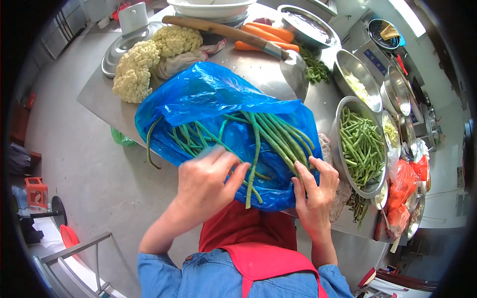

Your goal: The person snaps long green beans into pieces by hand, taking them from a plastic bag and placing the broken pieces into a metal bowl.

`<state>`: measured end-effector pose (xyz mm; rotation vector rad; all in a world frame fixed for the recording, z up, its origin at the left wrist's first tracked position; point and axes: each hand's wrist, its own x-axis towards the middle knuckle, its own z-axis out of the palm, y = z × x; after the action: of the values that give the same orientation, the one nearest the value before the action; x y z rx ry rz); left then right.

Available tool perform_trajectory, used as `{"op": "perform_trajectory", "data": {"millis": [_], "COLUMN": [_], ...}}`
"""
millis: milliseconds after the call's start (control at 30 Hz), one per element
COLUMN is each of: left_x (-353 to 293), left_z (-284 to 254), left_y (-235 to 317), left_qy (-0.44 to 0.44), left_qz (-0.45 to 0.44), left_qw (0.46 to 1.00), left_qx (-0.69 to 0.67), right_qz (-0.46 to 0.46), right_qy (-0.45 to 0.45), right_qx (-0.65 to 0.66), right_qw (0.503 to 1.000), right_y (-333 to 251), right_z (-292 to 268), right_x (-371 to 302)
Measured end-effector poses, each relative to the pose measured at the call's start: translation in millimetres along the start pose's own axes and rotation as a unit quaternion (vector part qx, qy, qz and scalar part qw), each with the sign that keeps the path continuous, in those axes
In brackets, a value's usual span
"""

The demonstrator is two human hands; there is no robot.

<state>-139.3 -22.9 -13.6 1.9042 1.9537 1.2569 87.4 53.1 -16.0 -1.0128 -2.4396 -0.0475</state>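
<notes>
A blue plastic bag [198,94] lies spread at the table's near edge, its mouth toward me. Long green beans [278,136] lie in it, with one long bean [151,141] hanging over the bag's left side. My right hand [318,191] has its thumb and fingers closed around the near ends of the right-hand bunch. Over the middle of the bag is my left hand [206,181], bent inward beside some loose beans; motion smears its fingers, and its grip is unclear. To the right, a steel bowl [339,149] contains cut green bean pieces [361,146].
Cauliflower [136,69] sits at the far left beside a metal lid [110,58]. A wooden-handled cleaver [295,69] lies by carrots [268,34] and leafy greens [315,67]. Another steel bowl [343,67] and an orange-red plastic bag [401,193] line the right side.
</notes>
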Motion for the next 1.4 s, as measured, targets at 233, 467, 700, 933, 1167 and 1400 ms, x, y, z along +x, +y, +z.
{"op": "perform_trajectory", "data": {"millis": [233, 467, 700, 933, 1167, 1400], "left_x": [1, -4, -7, -9, -15, -21], "left_z": [39, 49, 104, 98, 85, 96], "left_y": [16, 79, 106, 101, 96, 91], "left_qy": [-0.072, -0.143, -0.118, -0.078, -0.067, -0.058], "left_qz": [-0.057, -0.319, -0.337, -0.319, -0.294, -0.309], "left_qw": [0.989, 0.777, 0.716, 0.694, 0.715, 0.753], "left_qx": [0.113, -0.523, -0.599, -0.640, -0.630, -0.578], "right_qz": [-0.025, 0.112, 0.267, 0.294, 0.212, 0.079], "right_qy": [0.066, 0.044, -0.120, -0.130, -0.148, -0.119], "right_qx": [0.144, 0.449, 0.687, 0.716, 0.613, 0.438], "right_qw": [0.987, 0.885, 0.665, 0.620, 0.747, 0.888], "right_y": [-2, 23, 50, 56, 56, 43], "right_z": [-18, -34, -57, -48, -48, -44], "right_x": [-21, -49, -69, -74, -65, -40]}}
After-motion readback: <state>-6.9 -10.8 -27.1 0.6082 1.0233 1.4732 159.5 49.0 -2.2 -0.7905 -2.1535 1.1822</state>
